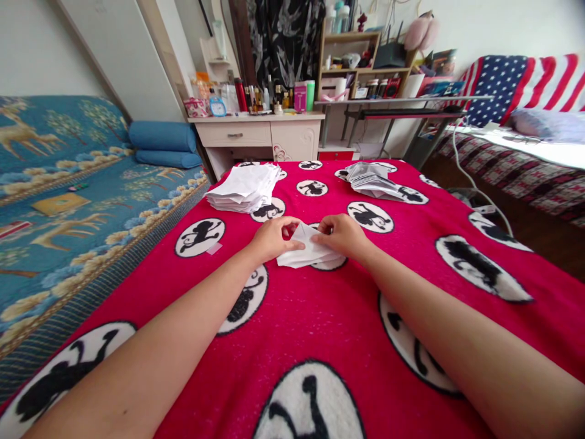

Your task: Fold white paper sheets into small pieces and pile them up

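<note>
Both hands hold one sheet of white paper (299, 256), partly folded, with a peak at its upper edge and a wider lower part lying near the red cloth. My left hand (276, 236) pinches its left side between thumb and fingers. On the other side, my right hand (343, 236) grips the paper's right edge, thumb in front and fingers curled behind. Some of the fold is hidden by the fingers. Farther off to the left lies a thick stack of white paper sheets (247, 186). A pile of folded papers (372, 180) rests at the far right.
A red cloth (297, 329) with black-and-white ovals covers the surface. A small pale scrap (214, 248) lies on it at left. Beyond stand a white dresser (256, 137) and a metal desk (379, 114). A blue-covered sofa (105, 201) flanks the left side, a bed (516, 177) the right.
</note>
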The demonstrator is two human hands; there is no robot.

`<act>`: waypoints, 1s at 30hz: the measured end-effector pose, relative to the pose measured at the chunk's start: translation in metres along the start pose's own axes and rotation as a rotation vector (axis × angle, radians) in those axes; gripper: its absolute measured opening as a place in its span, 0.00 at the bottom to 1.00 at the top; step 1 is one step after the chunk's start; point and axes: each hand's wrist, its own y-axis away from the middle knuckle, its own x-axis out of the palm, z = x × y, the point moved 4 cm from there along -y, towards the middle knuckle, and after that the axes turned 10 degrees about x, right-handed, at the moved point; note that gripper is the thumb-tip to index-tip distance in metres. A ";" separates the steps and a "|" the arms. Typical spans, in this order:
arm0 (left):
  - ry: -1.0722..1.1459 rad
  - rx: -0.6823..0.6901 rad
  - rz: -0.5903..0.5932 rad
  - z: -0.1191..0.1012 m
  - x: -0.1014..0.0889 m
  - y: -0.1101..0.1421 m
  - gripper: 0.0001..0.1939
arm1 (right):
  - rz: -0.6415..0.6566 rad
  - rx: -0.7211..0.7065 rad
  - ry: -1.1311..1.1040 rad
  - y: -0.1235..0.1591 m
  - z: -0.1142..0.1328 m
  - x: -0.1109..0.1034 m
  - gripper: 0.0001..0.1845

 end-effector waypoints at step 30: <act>0.716 -0.337 -0.468 0.015 -0.005 0.004 0.18 | 0.318 -0.061 -0.491 0.011 0.011 0.002 0.19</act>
